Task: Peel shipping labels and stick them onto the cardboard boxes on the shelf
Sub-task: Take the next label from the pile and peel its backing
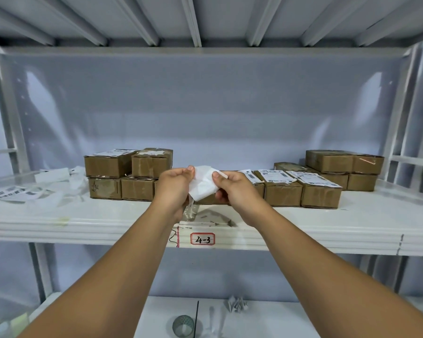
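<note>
Currently both hands are raised over the front edge of the shelf (352, 220), working one white label (203, 187) between them. Noted: the left hand (175, 189) pinches its upper left corner, and the right hand (235, 191) pinches its right side with the thumb on top. A glossy strip of backing (191, 212) hangs below the left hand, so the peel is judged part-way done. The sheet shows a crease across its middle.

Three labelled boxes (282, 189) sit in a row just right of the hands. Bare boxes (344, 164) are stacked toward the right end, and more stand left of centre. Loose labels (12, 195) lie at the shelf's left end.

Recommendation: draw the backing away low and steadily, keep fingertips on the margins only, and hold the sheet taut so the sticky face cannot fold onto itself. Then set one edge on a bare box top and smooth across.
</note>
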